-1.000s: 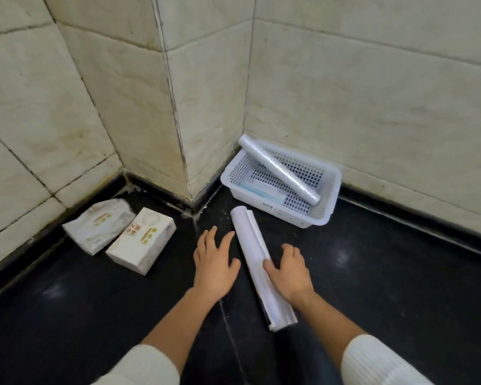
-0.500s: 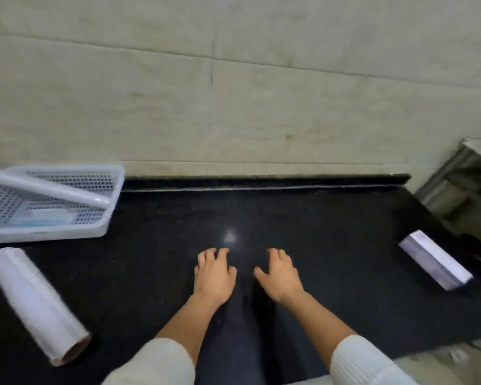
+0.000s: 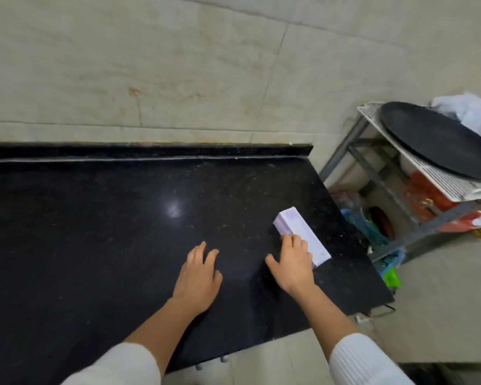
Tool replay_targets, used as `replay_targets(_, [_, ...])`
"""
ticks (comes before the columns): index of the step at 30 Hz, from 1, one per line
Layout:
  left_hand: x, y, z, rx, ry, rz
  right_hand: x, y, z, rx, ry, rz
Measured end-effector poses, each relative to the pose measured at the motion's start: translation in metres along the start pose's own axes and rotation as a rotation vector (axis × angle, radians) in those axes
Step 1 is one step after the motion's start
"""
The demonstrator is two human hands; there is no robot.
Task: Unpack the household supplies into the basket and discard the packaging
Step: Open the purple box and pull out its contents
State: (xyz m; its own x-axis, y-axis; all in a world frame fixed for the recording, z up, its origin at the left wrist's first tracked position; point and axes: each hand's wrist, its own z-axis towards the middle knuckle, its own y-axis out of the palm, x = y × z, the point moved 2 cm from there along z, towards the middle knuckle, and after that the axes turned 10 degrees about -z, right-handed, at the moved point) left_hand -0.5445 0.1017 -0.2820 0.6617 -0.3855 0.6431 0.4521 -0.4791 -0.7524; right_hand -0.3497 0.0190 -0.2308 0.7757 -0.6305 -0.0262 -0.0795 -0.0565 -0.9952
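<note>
The long pale-lilac box (image 3: 303, 236) lies flat on the black surface (image 3: 100, 223), close to its right edge, at about two o'clock from where our hands sit. Its long axis runs on a diagonal, from a far end pointing toward ten o'clock to a near end pointing toward four o'clock. Our right hand (image 3: 293, 263) has its fingers laid over the near half of the box, thumb spread out to the side; we cannot tell whether the grip has closed or the fingers only rest on top. Our left hand (image 3: 197, 276) lies palm down, fingers loosely spread, holding nothing, just beside the right. We judge this to be the pick-up of the next package. The next move calls for wrapping the fingers across the narrow width and lifting, then carrying it toward nine o'clock, as no basket shows here. At three o'clock a metal rack (image 3: 417, 190) stands off the edge.
</note>
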Motion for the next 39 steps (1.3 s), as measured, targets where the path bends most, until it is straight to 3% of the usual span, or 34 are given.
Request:
replay_targets(4, [-0.006,0.025,0.005,-0.046,-0.087,0.121,0.044,-0.008,0.032,0.043,0.06,-0.023])
replay_targets(8, [-0.022,0.036,0.003,-0.044,-0.091,0.198,0.067,-0.002,0.057,-0.112,0.136,-0.029])
replay_targets(11, [-0.029,0.039,0.003,-0.074,-0.097,0.186,0.068,0.006,0.062,-0.196,0.209,0.059])
replay_targets(16, [-0.025,0.026,0.008,-0.179,-0.124,0.097,0.04,0.006,0.058,-0.139,0.14,0.125])
replay_targets(19, [-0.02,0.003,0.01,-0.182,-0.17,-0.109,-0.002,0.004,0.054,-0.143,0.022,0.189])
replay_targets(22, [-0.034,-0.031,-0.002,0.042,-0.245,-0.281,-0.061,0.003,0.045,-0.159,-0.128,0.219])
replay_targets(31, [-0.154,-0.149,-0.102,0.409,-0.504,-0.389,-0.264,0.004,-0.043,-0.261,-0.563,0.245])
replay_targets(39, [-0.28,-0.258,-0.226,0.556,-0.541,-0.475,-0.428,0.009,-0.154,-0.272,-0.699,0.241])
